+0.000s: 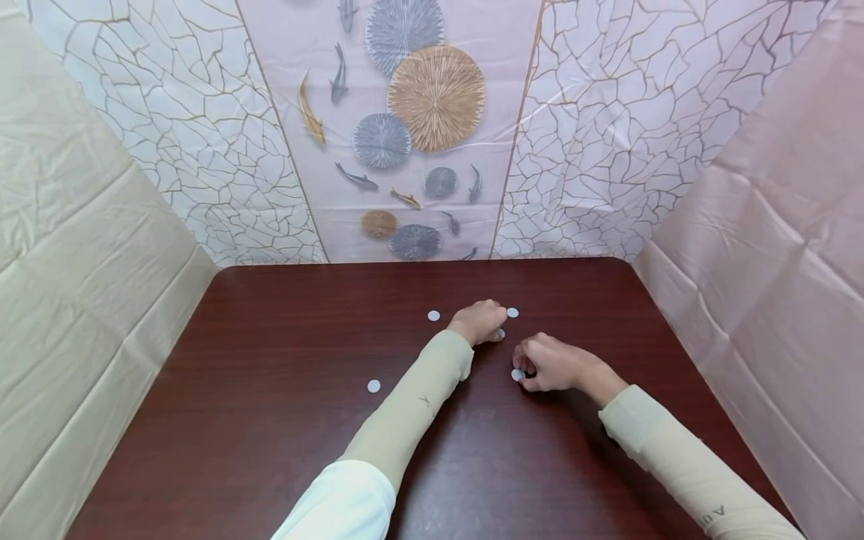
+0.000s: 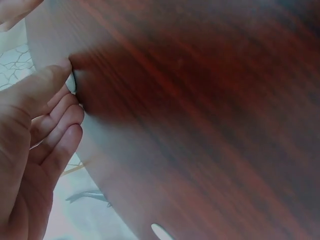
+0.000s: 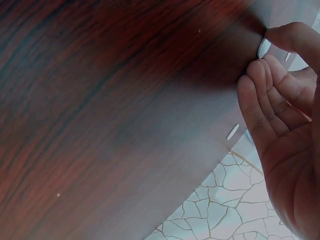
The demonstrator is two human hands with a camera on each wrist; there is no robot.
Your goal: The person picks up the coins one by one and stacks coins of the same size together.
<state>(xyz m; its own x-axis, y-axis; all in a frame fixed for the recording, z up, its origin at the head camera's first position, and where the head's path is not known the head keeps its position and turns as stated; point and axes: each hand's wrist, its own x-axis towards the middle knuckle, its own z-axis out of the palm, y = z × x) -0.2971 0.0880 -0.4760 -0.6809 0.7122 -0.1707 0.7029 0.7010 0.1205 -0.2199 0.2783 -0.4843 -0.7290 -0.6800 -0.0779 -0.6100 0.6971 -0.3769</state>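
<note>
My left hand (image 1: pixel 481 321) is at the far middle of the table, with thumb and fingertips pinching the edges of a small flat white disc (image 1: pixel 500 334). In the left wrist view this disc (image 2: pixel 71 82) shows only partly between the fingertips, low at the tabletop. Closer to me and to the right, my right hand (image 1: pixel 553 363) pinches another white disc (image 1: pixel 517 374) between thumb and fingers. The right wrist view has that disc (image 3: pixel 264 47) tight against the wood, the other fingers curled beside it.
One loose white disc (image 1: pixel 512 313) lies just beyond my left hand. Two more lie to the left: a far disc (image 1: pixel 434 316) and a nearer disc (image 1: pixel 374 386). The dark wood table (image 1: pixel 270 450) meets patterned cloth (image 1: pixel 418 150) at the back and plain cloth at both sides.
</note>
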